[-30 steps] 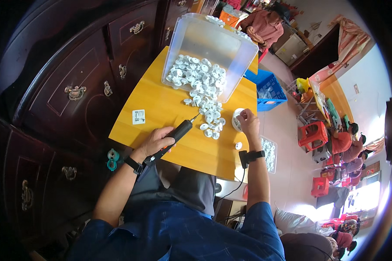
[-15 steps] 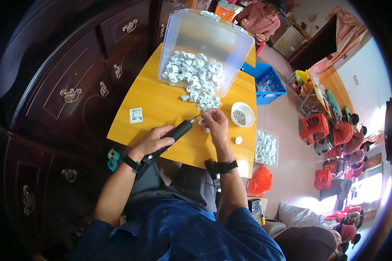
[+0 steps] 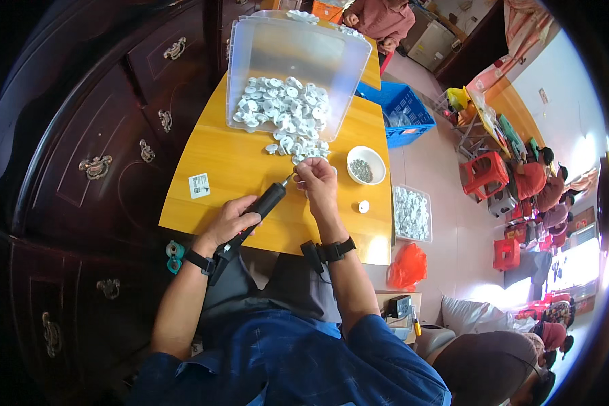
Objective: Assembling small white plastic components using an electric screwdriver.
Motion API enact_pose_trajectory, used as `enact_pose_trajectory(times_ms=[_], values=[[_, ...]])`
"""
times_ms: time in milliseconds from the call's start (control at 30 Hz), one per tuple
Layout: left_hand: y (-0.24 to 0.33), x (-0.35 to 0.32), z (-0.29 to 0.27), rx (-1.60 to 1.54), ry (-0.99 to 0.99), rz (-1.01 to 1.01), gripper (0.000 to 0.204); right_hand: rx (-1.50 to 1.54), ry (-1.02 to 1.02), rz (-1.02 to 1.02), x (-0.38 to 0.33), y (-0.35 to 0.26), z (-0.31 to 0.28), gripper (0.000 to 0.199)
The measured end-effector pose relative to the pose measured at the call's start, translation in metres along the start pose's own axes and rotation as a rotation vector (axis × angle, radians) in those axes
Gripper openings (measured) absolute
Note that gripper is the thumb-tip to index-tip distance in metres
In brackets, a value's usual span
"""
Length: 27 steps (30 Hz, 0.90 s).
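My left hand (image 3: 235, 218) is closed around a black electric screwdriver (image 3: 269, 200), its metal bit slanting up and to the right. At the bit's tip, the fingers of my right hand (image 3: 317, 181) are pinched together; whatever they hold is too small and covered to make out. Just beyond them, small round white plastic parts (image 3: 287, 143) spill from a clear plastic bin (image 3: 298, 47) tipped on its side. To the right of my right hand stands a white bowl (image 3: 380, 157) of small metal pieces, probably screws. One round white part (image 3: 363, 206) lies apart below the bowl.
A printed label (image 3: 199, 185) lies on the yellow table (image 3: 216, 145) at left. Right of the table are a blue crate (image 3: 413, 122), a clear tub of white parts (image 3: 430, 220) and a red plastic bag (image 3: 407, 265). Dark drawers line the left. Other people sit farther off.
My right hand has shifted slightly left in the picture, still pinched at the screwdriver's tip. The whole view has moved a little; the left hand keeps its grip on the screwdriver.
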State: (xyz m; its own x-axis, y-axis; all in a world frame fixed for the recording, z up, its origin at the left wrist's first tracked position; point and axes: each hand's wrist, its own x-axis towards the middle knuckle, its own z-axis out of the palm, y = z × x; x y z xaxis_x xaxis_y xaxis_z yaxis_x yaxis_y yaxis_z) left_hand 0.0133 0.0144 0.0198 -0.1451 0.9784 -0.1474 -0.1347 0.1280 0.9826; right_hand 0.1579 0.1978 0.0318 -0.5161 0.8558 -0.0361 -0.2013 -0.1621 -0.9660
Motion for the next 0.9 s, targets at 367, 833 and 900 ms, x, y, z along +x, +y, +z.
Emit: enact_pose_trajectory(times_ms=[367,833,900], values=[[0.006,-0.004,0.001,0.045,-0.032,-0.017,0.032,0.031,0.017,-0.003,-0.005,0.003,0.003,0.008],[0.009,-0.003,0.001,0.022,-0.038,0.000,0.036,0.055,0.005,-0.041,0.000,0.011,0.001,0.009],[0.006,-0.003,0.000,0.004,-0.035,0.007,0.038,0.064,-0.011,-0.055,-0.001,0.013,0.001,0.009]])
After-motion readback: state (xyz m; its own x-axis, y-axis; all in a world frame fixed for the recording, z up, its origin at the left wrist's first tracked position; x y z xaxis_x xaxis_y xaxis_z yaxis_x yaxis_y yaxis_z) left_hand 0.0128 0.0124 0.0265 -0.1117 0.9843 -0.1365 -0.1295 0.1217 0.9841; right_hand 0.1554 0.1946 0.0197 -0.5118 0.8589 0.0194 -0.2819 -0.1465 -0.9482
